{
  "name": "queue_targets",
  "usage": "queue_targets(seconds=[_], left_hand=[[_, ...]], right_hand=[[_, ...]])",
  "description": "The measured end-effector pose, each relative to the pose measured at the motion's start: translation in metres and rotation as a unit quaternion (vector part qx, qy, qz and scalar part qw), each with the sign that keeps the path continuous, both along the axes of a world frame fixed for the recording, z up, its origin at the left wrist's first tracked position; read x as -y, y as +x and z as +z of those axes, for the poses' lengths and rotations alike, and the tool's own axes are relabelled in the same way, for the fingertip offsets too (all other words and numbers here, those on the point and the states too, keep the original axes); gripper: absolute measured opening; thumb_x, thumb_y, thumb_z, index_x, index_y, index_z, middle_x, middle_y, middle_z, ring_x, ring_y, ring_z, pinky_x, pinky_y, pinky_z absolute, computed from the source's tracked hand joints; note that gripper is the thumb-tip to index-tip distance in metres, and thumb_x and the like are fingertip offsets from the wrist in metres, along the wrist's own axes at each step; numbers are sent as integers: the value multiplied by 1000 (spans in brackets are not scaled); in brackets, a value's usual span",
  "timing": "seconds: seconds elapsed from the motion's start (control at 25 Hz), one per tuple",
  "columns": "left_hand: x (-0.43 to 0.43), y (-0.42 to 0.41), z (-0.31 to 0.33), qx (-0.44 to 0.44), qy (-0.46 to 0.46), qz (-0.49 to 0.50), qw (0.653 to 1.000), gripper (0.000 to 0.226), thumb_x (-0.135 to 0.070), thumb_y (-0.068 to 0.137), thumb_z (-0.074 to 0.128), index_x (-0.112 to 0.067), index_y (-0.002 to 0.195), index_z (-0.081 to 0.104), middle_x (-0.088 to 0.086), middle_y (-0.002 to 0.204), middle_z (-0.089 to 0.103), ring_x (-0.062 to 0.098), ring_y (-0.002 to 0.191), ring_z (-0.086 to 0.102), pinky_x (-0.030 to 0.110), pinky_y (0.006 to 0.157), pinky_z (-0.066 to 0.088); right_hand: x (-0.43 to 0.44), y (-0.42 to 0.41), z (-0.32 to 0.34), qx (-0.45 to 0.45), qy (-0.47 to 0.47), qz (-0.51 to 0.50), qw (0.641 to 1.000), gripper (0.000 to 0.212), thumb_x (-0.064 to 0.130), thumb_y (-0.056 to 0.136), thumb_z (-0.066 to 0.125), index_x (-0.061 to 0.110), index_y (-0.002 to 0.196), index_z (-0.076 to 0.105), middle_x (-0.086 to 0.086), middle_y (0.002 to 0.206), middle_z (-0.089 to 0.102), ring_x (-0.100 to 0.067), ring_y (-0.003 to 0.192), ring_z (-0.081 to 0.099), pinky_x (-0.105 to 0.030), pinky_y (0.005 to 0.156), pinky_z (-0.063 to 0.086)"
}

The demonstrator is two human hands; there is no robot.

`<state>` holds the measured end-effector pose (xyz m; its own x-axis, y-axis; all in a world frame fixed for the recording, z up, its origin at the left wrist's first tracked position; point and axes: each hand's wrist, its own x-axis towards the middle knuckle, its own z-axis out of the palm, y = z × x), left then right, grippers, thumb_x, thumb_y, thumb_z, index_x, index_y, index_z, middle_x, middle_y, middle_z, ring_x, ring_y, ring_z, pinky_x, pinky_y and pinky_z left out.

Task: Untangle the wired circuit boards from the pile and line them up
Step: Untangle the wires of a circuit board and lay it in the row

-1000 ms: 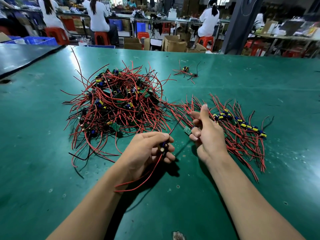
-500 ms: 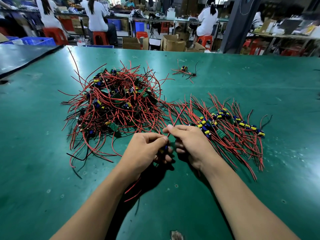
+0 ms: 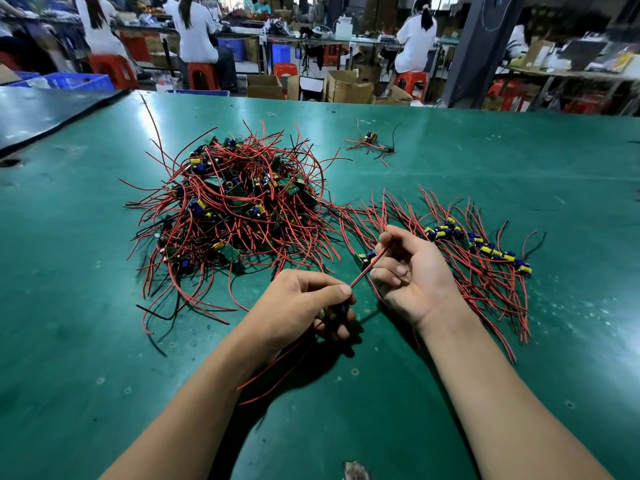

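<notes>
Sorting bench, mid-untangle: a worker's left hand [image 3: 301, 303] and right hand [image 3: 412, 275] stretch one red wire [image 3: 369, 268] taut between them above the green table mat [image 3: 104, 341], just in front of the tangled pile [image 3: 235, 216] of wired circuit boards. Watching remotely, I judge that the risk lies in that tension. A harder pull could strain the lead where it joins its board. If the wire is looped with the loose red leads trailing under the left wrist, pulling could tighten the snarl rather than free it. A second small board [image 3: 363, 259] shows just behind the wire beside the right thumb. I cannot tell whether it lies on the mat or hangs from the strand; if caught, it could be dragged along. The sorted row [image 3: 481, 247] of boards lies just behind the right hand, near enough that a sweeping wrist could knock it out of line. The left hand is knuckles-up, its fingers curled round a circuit board [image 3: 334, 311] with blue and yellow parts, thumb and forefinger clamped on the wire's lower end. The right hand is turned palm toward me, fingers bent inward, thumb and fingertips pinching the wire's upper stretch.
</notes>
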<state>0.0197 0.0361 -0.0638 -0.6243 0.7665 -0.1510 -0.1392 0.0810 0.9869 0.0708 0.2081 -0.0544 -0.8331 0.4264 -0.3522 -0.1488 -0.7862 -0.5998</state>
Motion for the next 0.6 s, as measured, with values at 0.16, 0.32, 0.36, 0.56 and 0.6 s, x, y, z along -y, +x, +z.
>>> queue_targets(seconds=[0.16,0.32,0.36,0.56,0.6], left_hand=[[1,1,1,12,-1,16,1000,17,-8,93,61,1,81,69,16,68,68,25,51,63,28,53,52],[-1,1,4,45,53,80,994,17,-12,96,57,-2,89,68,17,78,73,26,64,72,31,58,60],[-1,-1,6,57,73,95,991,16,-13,97,57,-3,92,68,18,83,74,27,70,74,33,62,61],[2,-9,13,110,182,143,967,13,-12,97,53,-8,90,63,21,94,74,30,84,74,37,71,62],[1,-10,14,101,189,156,964,12,-13,98,52,-10,89,61,19,95,74,29,85,73,36,69,61]], right_hand=[[2,1,0,-7,31,17,999,39,29,100,58,6,71,69,2,63,40,-2,33,26,-14,30,22],[12,0,-8,50,221,36,973,61,59,78,68,4,104,72,7,62,44,-2,40,29,-15,34,25],[14,0,-11,56,271,36,960,58,58,80,68,5,103,73,7,63,45,-4,41,31,-17,36,26],[23,5,-20,75,670,37,738,11,22,92,72,13,94,78,6,81,74,-9,71,65,-28,69,50],[26,6,-21,69,699,48,710,6,18,89,75,14,91,78,5,81,74,-4,70,62,-26,68,48]])
